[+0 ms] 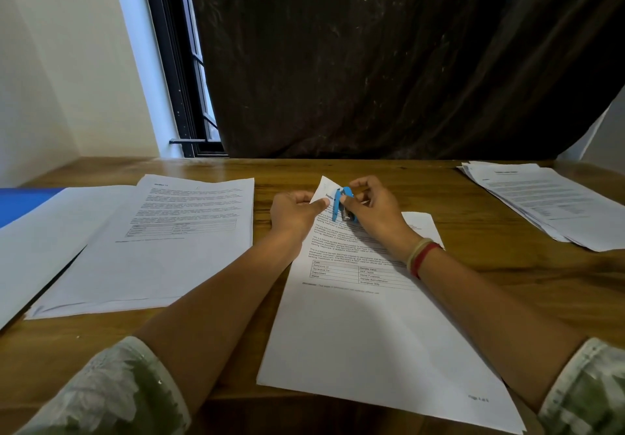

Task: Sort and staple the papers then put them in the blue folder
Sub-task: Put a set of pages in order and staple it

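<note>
A set of printed papers [365, 326] lies in front of me on the wooden table [490, 265], its top left corner lifted. My left hand [296, 213] pinches that raised corner. My right hand [375, 213] grips a small blue stapler [341, 206] that straddles the same corner. Another printed set [162, 252] rests to the left, partly over a large white sheet [37, 248]. The blue folder [20, 204] shows at the far left edge, mostly covered by that sheet. A loose pile of papers [548, 204] sits at the far right.
A dark curtain [389, 62] hangs behind the table's far edge, beside a window frame [189, 96]. Bare wood shows between the paper sets and along the far edge.
</note>
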Available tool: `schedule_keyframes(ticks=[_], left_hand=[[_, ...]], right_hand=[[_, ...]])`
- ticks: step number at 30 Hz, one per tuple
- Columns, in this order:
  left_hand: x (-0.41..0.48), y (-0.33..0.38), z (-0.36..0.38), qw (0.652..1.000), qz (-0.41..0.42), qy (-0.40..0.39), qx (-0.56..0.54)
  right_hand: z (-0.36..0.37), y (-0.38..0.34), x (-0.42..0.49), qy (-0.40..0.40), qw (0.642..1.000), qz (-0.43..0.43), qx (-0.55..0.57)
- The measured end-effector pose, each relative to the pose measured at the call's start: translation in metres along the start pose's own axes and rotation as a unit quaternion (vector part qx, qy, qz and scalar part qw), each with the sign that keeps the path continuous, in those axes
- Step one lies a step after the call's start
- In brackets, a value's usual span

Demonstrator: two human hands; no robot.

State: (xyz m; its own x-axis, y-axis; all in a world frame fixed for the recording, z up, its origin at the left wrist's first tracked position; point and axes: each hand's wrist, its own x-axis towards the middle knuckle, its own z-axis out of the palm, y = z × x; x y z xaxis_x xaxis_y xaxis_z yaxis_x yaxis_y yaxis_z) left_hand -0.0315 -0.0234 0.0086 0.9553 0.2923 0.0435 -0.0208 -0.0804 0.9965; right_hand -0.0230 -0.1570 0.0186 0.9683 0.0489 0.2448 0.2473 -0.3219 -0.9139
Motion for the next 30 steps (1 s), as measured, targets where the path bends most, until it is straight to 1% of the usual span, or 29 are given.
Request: schedule_keyframes(ticks=[4, 11, 17, 19, 21, 22, 23, 25, 27, 30], left_hand=[[-0.001, 0.000, 0.001, 1.000, 0.004, -0.003, 0.014], [-0.001, 0.001, -0.001, 1.000, -0.005, -0.019, 0.008], [-0.003, 0.003, -0.002, 1.000, -0.008, -0.022, 0.001], [-0.003, 0.003, -0.002, 1.000, -0.011, -0.018, 0.003], [-0.002, 0.003, -0.002, 1.000, -0.011, -0.018, -0.004], [-0.002, 0.002, -0.002, 1.000, -0.009, -0.019, -0.007], [-0.003, 0.002, -0.002, 1.000, -0.006, -0.021, -0.008], [-0.003, 0.002, -0.001, 1.000, 0.004, -0.025, 0.000], [-0.005, 0.002, 0.001, 0.999, 0.014, -0.027, 0.015], [-0.008, 0.004, 0.003, 0.999, 0.031, -0.026, 0.034]], right_hand=[[0.001, -0.002, 0.000, -0.004, 0.993, 0.066, 0.100], [-0.009, -0.004, 0.002, 0.002, 0.973, 0.128, 0.190], [-0.021, -0.005, 0.014, 0.048, 0.924, 0.188, 0.329], [-0.026, -0.002, 0.018, 0.043, 0.905, 0.196, 0.376], [-0.030, -0.001, 0.019, 0.031, 0.888, 0.185, 0.420], [-0.032, -0.001, 0.019, 0.030, 0.890, 0.172, 0.422], [-0.032, 0.000, 0.020, 0.035, 0.901, 0.156, 0.403], [-0.028, -0.001, 0.021, 0.071, 0.937, 0.122, 0.320], [-0.022, -0.005, 0.021, 0.106, 0.959, 0.094, 0.245], [-0.011, -0.007, 0.022, 0.100, 0.981, 0.060, 0.158]])
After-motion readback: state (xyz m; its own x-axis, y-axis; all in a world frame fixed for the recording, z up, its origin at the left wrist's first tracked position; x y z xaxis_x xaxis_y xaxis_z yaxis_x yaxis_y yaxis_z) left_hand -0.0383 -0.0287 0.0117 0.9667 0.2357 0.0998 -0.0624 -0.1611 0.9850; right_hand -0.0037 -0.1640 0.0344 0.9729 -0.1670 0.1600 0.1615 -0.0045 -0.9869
